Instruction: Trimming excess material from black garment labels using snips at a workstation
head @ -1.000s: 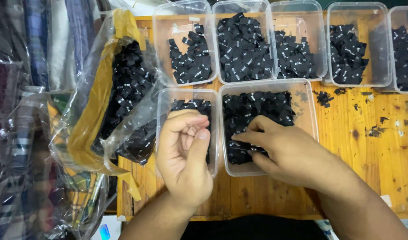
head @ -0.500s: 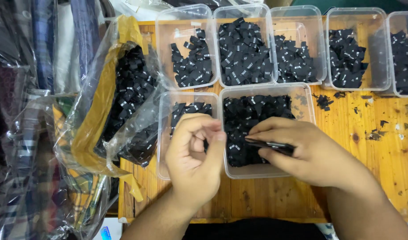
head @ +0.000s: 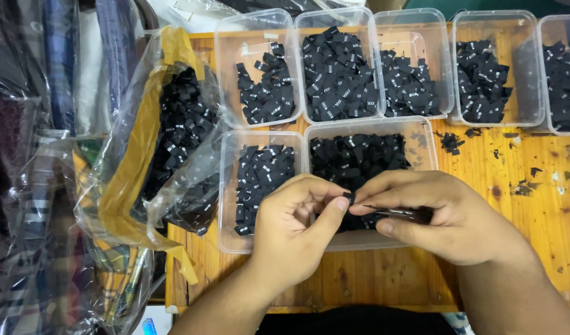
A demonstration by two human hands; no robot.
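Altogether seven clear plastic tubs show on the wooden table (head: 533, 205): five in a back row from 11 to 2 o'clock, two in front. Each holds small black fabric labels, too many to count. The left hand (head: 294, 232) and right hand (head: 446, 217) meet over the front right tub (head: 421, 133), fingertips pinched together on one small black label (head: 349, 197) at the centre of the view. The right hand also grips a thin dark strip (head: 400, 213) against its fingers. At 9 o'clock a crumpled clear bag (head: 173, 142) with yellow lining bulges with more labels, beside folded cloth in plastic. Black scraps (head: 521, 183) litter the wood at 3 o'clock. The hands cover much of the front right tub. Half a second earlier the hands were apart; now their fingertips touch.
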